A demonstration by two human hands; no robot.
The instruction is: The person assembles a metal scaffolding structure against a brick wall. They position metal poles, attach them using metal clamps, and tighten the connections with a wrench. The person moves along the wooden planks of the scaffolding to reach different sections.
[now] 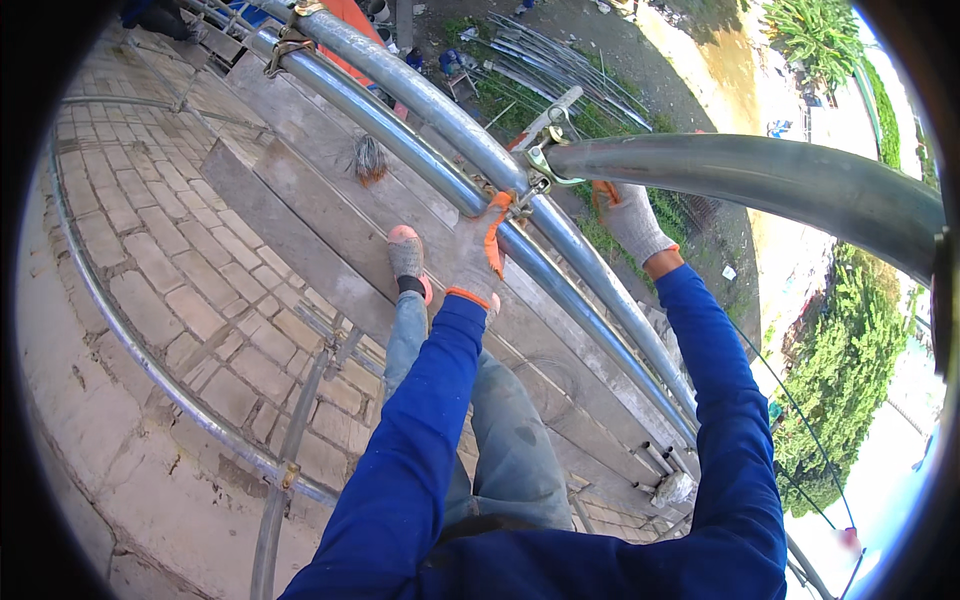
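Observation:
Both my hands wear pale knit gloves with orange palms. With fingers bent over it, my left hand (478,248) grips the lower scaffold tube (570,275) just below a metal coupler (538,182). Beside it runs a second, parallel tube (610,290). A thick standing tube (740,160) meets the coupler and rises toward the right. My right hand (632,222) is beyond the rails, against the underside of that standing tube. Its orange thumb side shows, but the tube hides most of its fingers. A flat metal lever-like piece (555,112) sticks up beside the coupler.
My foot (406,255) stands on grey planks (300,200). A wire bundle (369,160) lies farther along them. A brick wall (180,290) with a curved tube (150,365) is at left. Far below, loose pipes (570,75) lie on the ground. Short pipe ends (658,460) are at lower right.

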